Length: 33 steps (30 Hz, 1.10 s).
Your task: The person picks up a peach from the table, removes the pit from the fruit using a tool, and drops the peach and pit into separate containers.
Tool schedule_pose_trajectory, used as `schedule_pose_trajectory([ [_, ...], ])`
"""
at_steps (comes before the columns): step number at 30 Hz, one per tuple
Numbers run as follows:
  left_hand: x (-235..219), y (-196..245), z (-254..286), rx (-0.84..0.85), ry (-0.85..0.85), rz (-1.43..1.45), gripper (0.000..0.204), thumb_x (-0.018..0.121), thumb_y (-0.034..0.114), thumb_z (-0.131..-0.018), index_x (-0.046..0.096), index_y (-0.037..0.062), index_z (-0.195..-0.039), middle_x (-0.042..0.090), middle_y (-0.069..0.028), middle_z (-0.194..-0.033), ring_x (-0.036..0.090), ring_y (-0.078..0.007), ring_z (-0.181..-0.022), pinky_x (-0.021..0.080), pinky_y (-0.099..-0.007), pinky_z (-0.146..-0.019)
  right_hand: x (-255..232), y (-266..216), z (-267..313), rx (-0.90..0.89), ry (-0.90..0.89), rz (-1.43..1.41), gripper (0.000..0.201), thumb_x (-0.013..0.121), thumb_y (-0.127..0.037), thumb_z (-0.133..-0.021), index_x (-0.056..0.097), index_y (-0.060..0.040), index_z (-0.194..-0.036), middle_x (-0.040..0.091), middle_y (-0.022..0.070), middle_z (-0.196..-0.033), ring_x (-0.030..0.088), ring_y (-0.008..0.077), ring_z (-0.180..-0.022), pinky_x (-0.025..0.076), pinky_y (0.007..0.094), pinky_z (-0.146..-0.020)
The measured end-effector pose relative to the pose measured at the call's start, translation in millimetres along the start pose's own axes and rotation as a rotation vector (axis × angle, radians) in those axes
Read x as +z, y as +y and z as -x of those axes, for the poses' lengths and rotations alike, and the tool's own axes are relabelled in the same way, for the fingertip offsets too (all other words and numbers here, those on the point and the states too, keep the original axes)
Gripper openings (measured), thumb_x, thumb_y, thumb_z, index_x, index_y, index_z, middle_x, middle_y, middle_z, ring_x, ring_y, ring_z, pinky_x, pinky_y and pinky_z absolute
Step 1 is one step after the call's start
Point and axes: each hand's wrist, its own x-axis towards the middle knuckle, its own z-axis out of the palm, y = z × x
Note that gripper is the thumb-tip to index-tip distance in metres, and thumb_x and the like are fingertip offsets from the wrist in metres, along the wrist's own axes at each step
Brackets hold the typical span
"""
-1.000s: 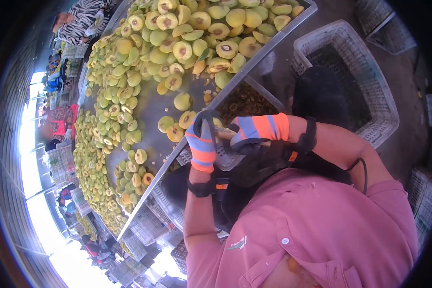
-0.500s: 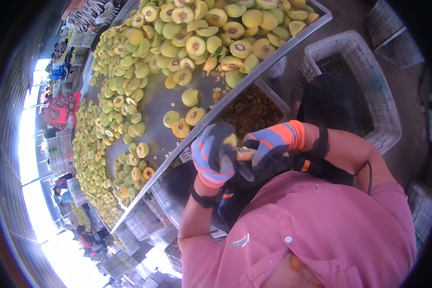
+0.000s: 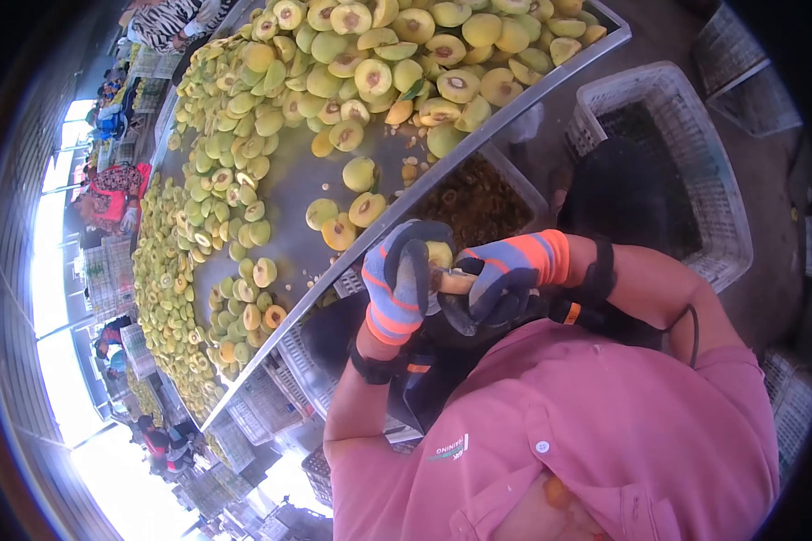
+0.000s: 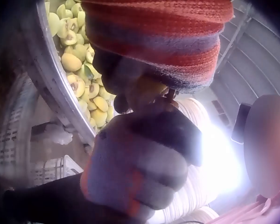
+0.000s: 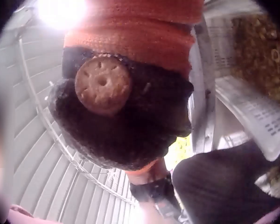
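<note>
My gloved left hand [image 3: 395,279] holds a yellow-green peach [image 3: 439,254], its fingers curled around the fruit and hiding much of it. Facing it, my gloved right hand [image 3: 512,270] grips a pitting tool by its wooden handle [image 3: 456,283]. The tool's short dark metal end meets the peach between the two hands. In the right wrist view the handle's round butt [image 5: 103,86] sticks out of the dark glove palm. The left wrist view shows both hands close together, with the right fist [image 4: 135,161] below.
Beyond the hands a metal-rimmed table [image 3: 311,185] bears heaps of halved peaches [image 3: 370,77]. A bin of brown pits [image 3: 474,198] sits beside its edge. A white plastic crate [image 3: 726,194] stands at the right. Other people and stacked crates [image 3: 108,270] are at far left.
Both hands have shifted right in the head view and drawn together. The left hand has turned, bringing the peach into view against the tool. Over the last half second they have moved little.
</note>
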Motion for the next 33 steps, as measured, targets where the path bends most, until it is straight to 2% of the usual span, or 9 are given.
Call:
schedule_pose_trajectory([
  [3, 2.4, 5.7, -4.9, 0.043, -0.042, 0.019, 0.025, 0.05, 0.014, -0.089, 0.066, -0.0013, -0.101, 0.067, -0.0102, -0.091, 0.062, -0.0181, -0.08, 0.049, -0.0299, -0.073, -7.6, 21.7, -6.5, -0.007, -0.201, -0.438, 0.034, 0.052, -0.032, -0.099, 0.059, -0.0003, -0.09, 0.047, -0.0032, -0.058, 0.044, 0.0065, -0.044, 0.036, 0.0199, -0.038],
  [8, 6.0, -6.3, -0.5, 0.102, 0.119, 0.056, 0.022, 0.057, 0.014, -0.087, 0.064, -0.0029, -0.1, 0.067, -0.0117, -0.094, 0.064, -0.021, -0.084, 0.05, -0.0314, -0.075, -16.1, 35.7, -16.8, -0.081, -0.345, -0.58, 0.019, 0.053, -0.02, -0.095, 0.054, -0.0015, -0.088, 0.04, -0.0041, -0.054, 0.038, 0.005, -0.04, 0.032, 0.0193, -0.035],
  [12, 24.3, -35.8, 13.3, 0.126, 0.423, -0.218, 0.023, 0.062, 0.012, -0.085, 0.062, -0.0032, -0.102, 0.065, -0.0148, -0.096, 0.064, -0.0276, -0.083, 0.051, -0.0353, -0.074, -21.4, 35.6, -21.4, 0.037, -0.059, -0.54, 0.016, 0.057, -0.017, -0.09, 0.057, -0.0008, -0.092, 0.042, -0.0031, -0.054, 0.041, 0.0053, -0.041, 0.032, 0.0207, -0.035],
  [15, -5.4, -33.8, 21.0, 0.296, 0.441, -0.673, 0.026, 0.065, 0.008, -0.081, 0.059, -0.0031, -0.104, 0.063, -0.0156, -0.091, 0.063, -0.032, -0.081, 0.05, -0.0374, -0.073, -31.4, 26.0, -18.7, 0.061, 0.11, -0.021, 0.026, 0.062, -0.02, -0.086, 0.059, 0.0019, -0.101, 0.051, 0.0009, -0.059, 0.047, 0.009, -0.043, 0.036, 0.0242, -0.036],
  [18, -43.0, -33.7, 51.9, 0.131, 0.586, -0.65, 0.023, 0.064, 0.002, -0.082, 0.058, -0.0014, -0.104, 0.063, -0.0131, -0.092, 0.063, -0.0249, -0.085, 0.051, -0.0347, -0.077, -28.0, 21.9, -26.9, 0.121, 0.61, 0.465, 0.033, 0.066, -0.024, -0.082, 0.06, 0.0036, -0.099, 0.06, 0.0071, -0.065, 0.056, 0.0152, -0.046, 0.042, 0.0282, -0.038],
  [21, -84.7, -39.3, 91.3, -0.123, 0.813, 0.377, 0.026, 0.05, 0.02, -0.097, 0.057, -0.0023, -0.108, 0.063, -0.0142, -0.099, 0.061, -0.022, -0.087, 0.053, -0.0321, -0.079, -63.8, 39.6, -46.5, 0.079, 0.95, 0.233, 0.029, 0.067, -0.023, -0.083, 0.061, 0.0021, -0.097, 0.063, 0.0115, -0.07, 0.058, 0.0199, -0.047, 0.046, 0.0353, -0.041],
  [25, -123.2, -26.5, 151.0, -0.258, 0.779, 0.128, 0.031, 0.054, 0.015, -0.095, 0.056, -0.0014, -0.122, 0.061, -0.0166, -0.112, 0.062, -0.0234, -0.091, 0.053, -0.0334, -0.078, -125.6, 65.9, -67.4, -0.089, 0.766, -0.438, 0.023, 0.062, -0.022, -0.088, 0.062, -0.001, -0.098, 0.064, 0.009, -0.075, 0.057, 0.0185, -0.049, 0.043, 0.0332, -0.04],
  [31, -156.3, -86.6, 201.2, -0.5, 0.845, -1.111, 0.035, 0.059, 0.012, -0.092, 0.056, -0.0039, -0.123, 0.06, -0.0169, -0.115, 0.054, -0.0259, -0.113, 0.043, -0.0368, -0.098, -77.1, 36.4, -69.4, -0.21, 0.751, -0.257, 0.019, 0.055, -0.026, -0.095, 0.059, -0.0092, -0.102, 0.057, 0.0014, -0.074, 0.048, 0.0102, -0.049, 0.037, 0.0248, -0.041],
  [33, -151.3, -83.0, 175.3, -0.363, 0.905, -0.815, 0.035, 0.06, 0.011, -0.091, 0.058, -0.0026, -0.123, 0.061, -0.0172, -0.115, 0.056, -0.0273, -0.111, 0.043, -0.0372, -0.097, -75.9, 37.0, -70.0, -0.225, 0.835, -0.177, 0.018, 0.055, -0.025, -0.094, 0.059, -0.0083, -0.102, 0.057, 0.0005, -0.072, 0.048, 0.0104, -0.048, 0.037, 0.025, -0.041],
])
